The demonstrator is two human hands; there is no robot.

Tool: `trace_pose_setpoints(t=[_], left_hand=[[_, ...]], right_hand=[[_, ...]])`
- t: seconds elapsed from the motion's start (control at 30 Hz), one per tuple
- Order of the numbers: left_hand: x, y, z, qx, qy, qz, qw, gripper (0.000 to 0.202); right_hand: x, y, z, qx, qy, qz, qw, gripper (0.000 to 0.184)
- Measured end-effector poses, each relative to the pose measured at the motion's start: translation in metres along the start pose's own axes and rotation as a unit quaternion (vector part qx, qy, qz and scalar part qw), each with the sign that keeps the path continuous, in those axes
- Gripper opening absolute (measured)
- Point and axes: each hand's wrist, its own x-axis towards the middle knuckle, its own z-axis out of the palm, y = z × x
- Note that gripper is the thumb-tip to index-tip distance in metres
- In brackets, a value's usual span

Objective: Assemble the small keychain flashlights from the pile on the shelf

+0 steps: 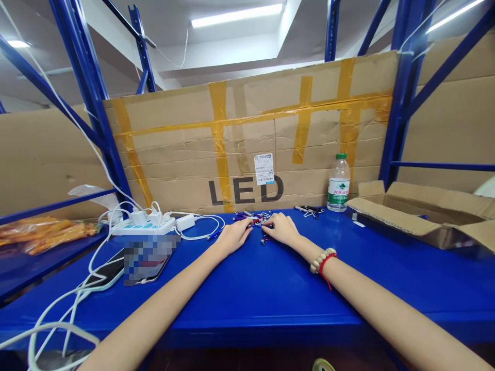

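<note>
This looks like a storeroom or light workshop built into warehouse racking; the left hand point(234, 234) and right hand point(284, 229) rest over a blue metal shelf point(247, 293) used like a workbench; blue perforated rack uprights point(79, 62) rise to either side of the grip; just behind it stands a corrugated cardboard panel point(178, 162) printed "LED", with packing tape point(219, 139) and a shipping label point(264, 169); right of the hands lies an open carton point(394, 220); left, a power strip point(166, 225); high above, a fluorescent tube point(237, 16) glows.
</note>
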Motion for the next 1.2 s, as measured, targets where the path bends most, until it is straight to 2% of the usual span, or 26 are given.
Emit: trace_pose_setpoints(t=[0.13,0.4,0.67,0.83,0.9,0.97,1.07,1.13,1.2], left_hand=[[-0.001,0.000,0.001,0.011,0.002,0.031,0.999,0.018],[-0.001,0.001,0.000,0.027,-0.009,0.002,1.000,0.022],[-0.001,0.001,0.001,0.030,-0.016,-0.009,0.999,0.026],[0.000,0.000,0.001,0.015,-0.016,-0.038,0.999,0.026],[0.000,-0.001,0.002,0.005,-0.017,-0.064,0.998,0.027],[0.000,-0.002,0.002,-0.010,-0.019,-0.085,0.996,0.027],[0.000,-0.002,0.002,-0.020,-0.015,-0.081,0.996,0.025],[-0.001,-0.002,0.002,-0.017,-0.011,-0.067,0.998,0.025],[-0.001,-0.002,0.003,-0.013,-0.006,-0.059,0.998,0.027]], right_hand=[[-0.001,-0.004,-0.001,0.000,-0.013,0.009,1.000,0.021],[-0.001,-0.005,-0.004,0.009,-0.021,0.034,0.999,0.017],[0.001,-0.006,-0.003,0.035,-0.003,0.058,0.998,0.012],[0.000,-0.005,-0.005,0.032,-0.017,0.045,0.998,0.011],[0.001,-0.004,-0.003,0.043,0.004,0.022,0.999,0.011],[0.003,-0.003,0.000,0.098,0.057,-0.008,0.994,0.012],[0.007,-0.007,0.006,0.237,0.151,-0.042,0.959,0.013],[0.007,-0.012,0.009,0.307,0.178,-0.071,0.932,0.011],[0.007,-0.017,0.011,0.338,0.182,-0.100,0.918,0.009]])
